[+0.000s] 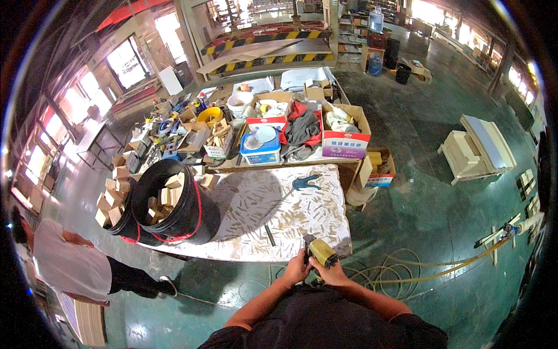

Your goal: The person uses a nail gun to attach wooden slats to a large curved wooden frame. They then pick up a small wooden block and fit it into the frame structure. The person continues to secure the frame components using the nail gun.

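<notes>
Both my hands are close together at the table's near edge, around a yellow-and-black nail gun (323, 252). My left hand (297, 270) is closed at its dark left side. My right hand (331, 273) is closed below the yellow body; part of its grip is hidden. Just beyond lies the white tabletop (325, 221), strewn with many small thin brownish pieces. A short dark strip (269, 235) rests on it near my hands. Farther back on the same top is a blue tool (307, 182) with a thin rod.
Two black buckets (203, 218) of wood blocks stand at the left. Behind, a cluttered bench carries a blue tub (260, 156) and cardboard boxes (347, 139). A coiled hose (401, 273) lies on the green floor to the right. A person (75, 262) is at the left.
</notes>
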The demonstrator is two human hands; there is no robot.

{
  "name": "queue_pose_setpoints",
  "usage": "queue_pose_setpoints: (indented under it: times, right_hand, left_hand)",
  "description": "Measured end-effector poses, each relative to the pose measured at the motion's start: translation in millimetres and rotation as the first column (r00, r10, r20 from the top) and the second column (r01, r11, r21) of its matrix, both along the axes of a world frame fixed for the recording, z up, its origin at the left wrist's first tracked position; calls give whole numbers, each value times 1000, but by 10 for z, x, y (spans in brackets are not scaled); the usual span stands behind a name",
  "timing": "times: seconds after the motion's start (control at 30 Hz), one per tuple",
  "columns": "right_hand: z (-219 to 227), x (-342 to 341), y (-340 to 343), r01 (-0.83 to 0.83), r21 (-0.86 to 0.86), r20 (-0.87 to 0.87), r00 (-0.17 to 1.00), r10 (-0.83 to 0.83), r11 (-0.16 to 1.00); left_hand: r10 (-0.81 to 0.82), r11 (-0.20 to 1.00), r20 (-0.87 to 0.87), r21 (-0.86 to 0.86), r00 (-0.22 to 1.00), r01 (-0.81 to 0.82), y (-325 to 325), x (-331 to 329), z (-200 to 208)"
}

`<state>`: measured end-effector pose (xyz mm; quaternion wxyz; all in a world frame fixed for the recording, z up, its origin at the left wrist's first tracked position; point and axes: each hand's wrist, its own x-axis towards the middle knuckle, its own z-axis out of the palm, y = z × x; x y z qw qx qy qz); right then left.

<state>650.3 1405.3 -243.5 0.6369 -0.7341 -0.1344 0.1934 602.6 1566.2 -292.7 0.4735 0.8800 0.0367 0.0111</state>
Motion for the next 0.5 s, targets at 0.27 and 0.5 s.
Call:
queue_pose_setpoints:
  times: [0.27, 0.5]
  right_hand:
    - [333, 189, -198, 297, 149, -179, 946, -270, 943]
    - [579, 634, -946, 437, 554, -346, 895, -282, 708]
  left_hand:
    - [-193, 739, -216, -674, 957, -3, 6, -153, -647]
    - [-365, 921, -458, -304, 811, 243, 201, -77, -318]
